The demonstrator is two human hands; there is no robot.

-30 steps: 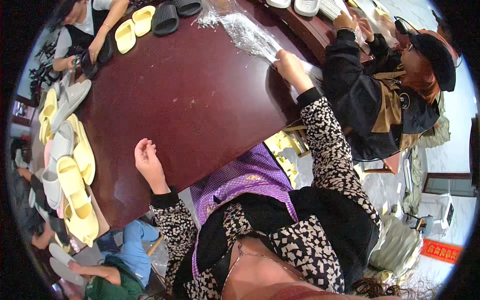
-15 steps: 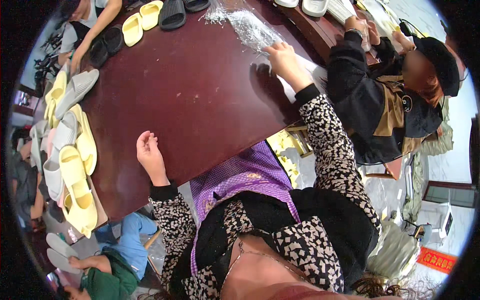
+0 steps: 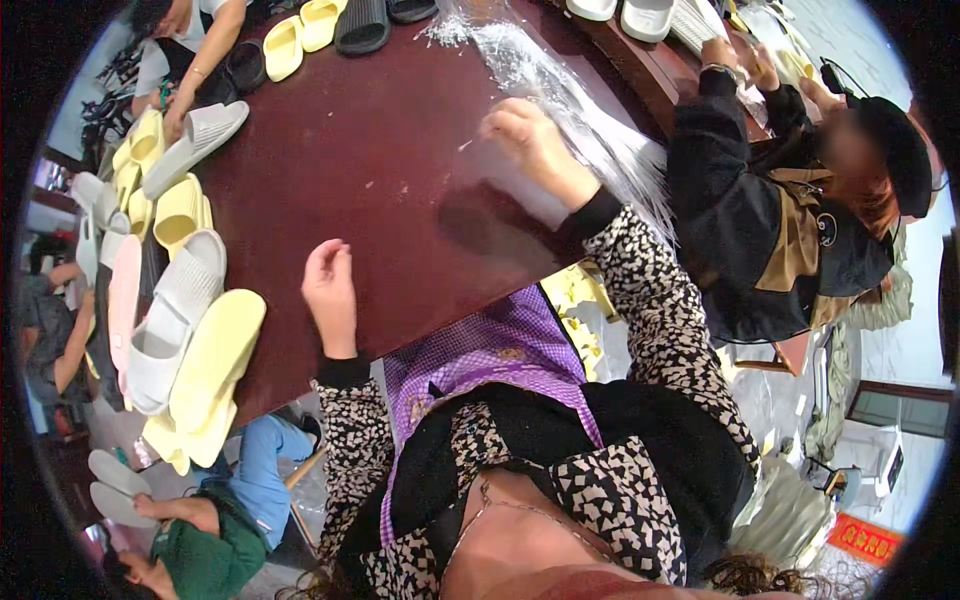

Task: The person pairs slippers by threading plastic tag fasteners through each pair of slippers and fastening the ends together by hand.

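Over the dark red table (image 3: pixel 390 130), my right hand (image 3: pixel 525 140) is raised with thumb and fingers pinched together. A thin white strand (image 3: pixel 465 146) shows by its fingertips. Just beyond and to the right of this hand lies a long bundle of thin white strands (image 3: pixel 610 135), partly covered by clear plastic. My left hand (image 3: pixel 330 295) hovers above the near left part of the table, its fingers curled in toward the thumb, and nothing shows in it. Nearest to it on the left are a yellow slipper (image 3: pixel 218 350) and a grey slipper (image 3: pixel 185 310).
More yellow, grey and pink slippers line the left edge. Black slippers (image 3: pixel 362 25) and yellow slippers (image 3: pixel 320 22) stand at the far edge. A person in a black cap (image 3: pixel 885 150) works at the right, another reaches in at far left, and one in green (image 3: pixel 210 535) sits lower left.
My right hand has come away from the strand bundle, toward me and left. My left hand has risen slightly to the right. The slippers along the left edge have shifted inward and sit differently.
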